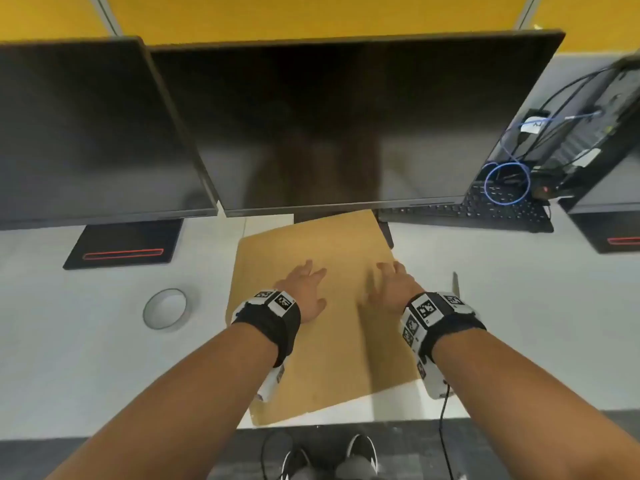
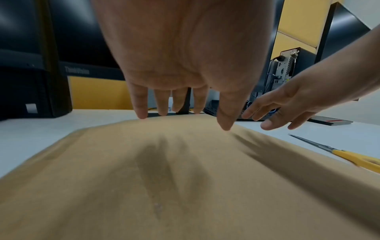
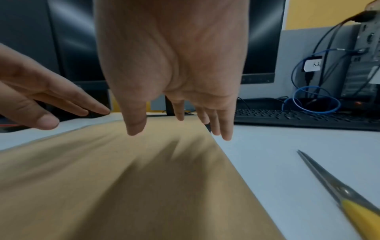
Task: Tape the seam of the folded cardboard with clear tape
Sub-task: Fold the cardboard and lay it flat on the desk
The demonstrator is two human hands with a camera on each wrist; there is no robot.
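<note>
Both hands empty, fingers straight and spread. Left hand (image 1: pixel 304 292) and right hand (image 1: pixel 391 292) hover low over the middle of the folded cardboard (image 1: pixel 332 358); contact cannot be confirmed from the wrist views. The cardboard lies flat under both palms, its near edge at the desk (image 1: pixel 86 358) edge. Scissors (image 3: pixel 337 191) lie just right of the right hand. Roll of clear tape (image 1: pixel 165 309) sits well left of the left hand. Risks: the fold may spring open once a hand leaves to fetch the roll; the sheet could slide off the desk edge; the seam is not visible, so tape may land off-line.
</note>
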